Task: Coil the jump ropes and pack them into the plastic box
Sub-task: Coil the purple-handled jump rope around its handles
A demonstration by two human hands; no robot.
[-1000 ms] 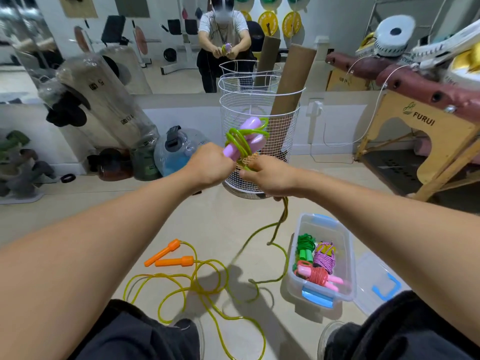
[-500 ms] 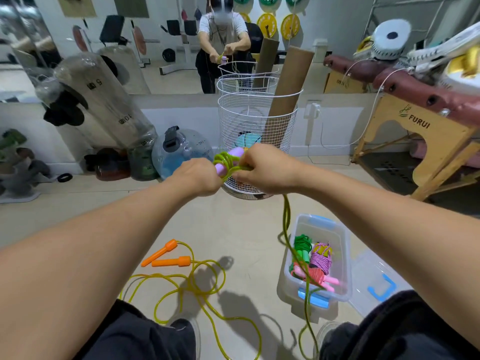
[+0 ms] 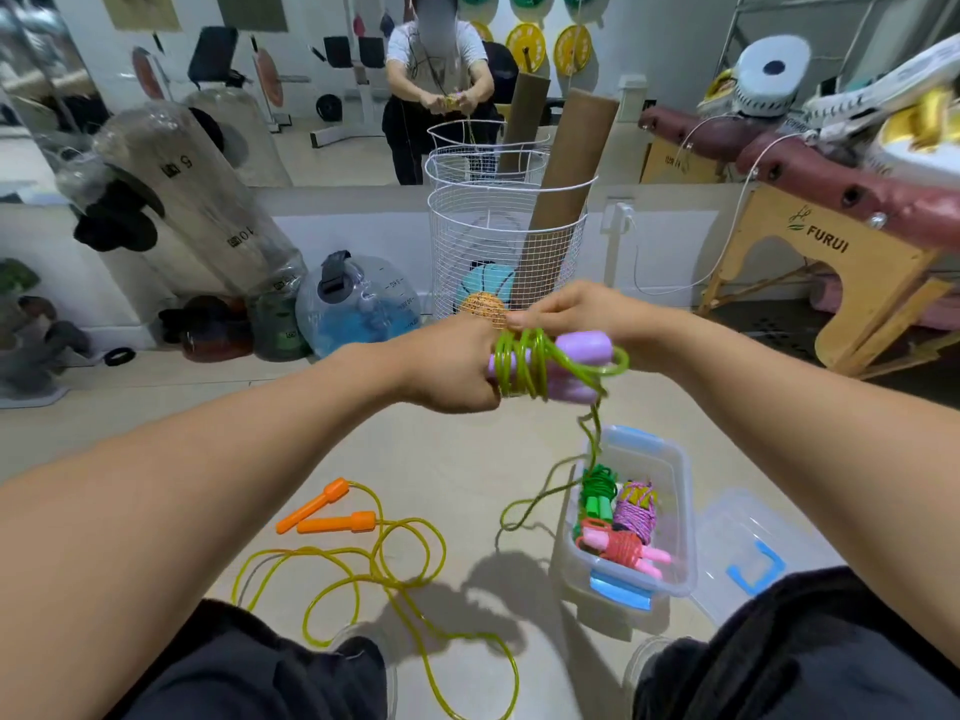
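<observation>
My left hand [image 3: 447, 371] grips the lilac handles [image 3: 574, 363] of a jump rope, held out in front of me above the floor. Its green cord [image 3: 524, 366] is wound in several loops round the handles, and my right hand [image 3: 571, 311] pinches the cord just above the coil. The loose tail hangs down to the floor beside the clear plastic box [image 3: 680, 491]. In the box lie a green, a purple and a red coiled rope. A yellow rope with orange handles [image 3: 332, 514] sprawls uncoiled on the floor at left.
The box's lid [image 3: 748, 558] with a blue clasp lies on the floor right of the box. A white wire basket [image 3: 467, 241] with cardboard tubes stands ahead by the mirror wall. A wooden massage table [image 3: 841, 262] is at right, water bags and weights at left.
The handles have turned to lie sideways and now show more wraps of green cord. My right hand moved from the front of the coil to above it; the hanging tail is shorter.
</observation>
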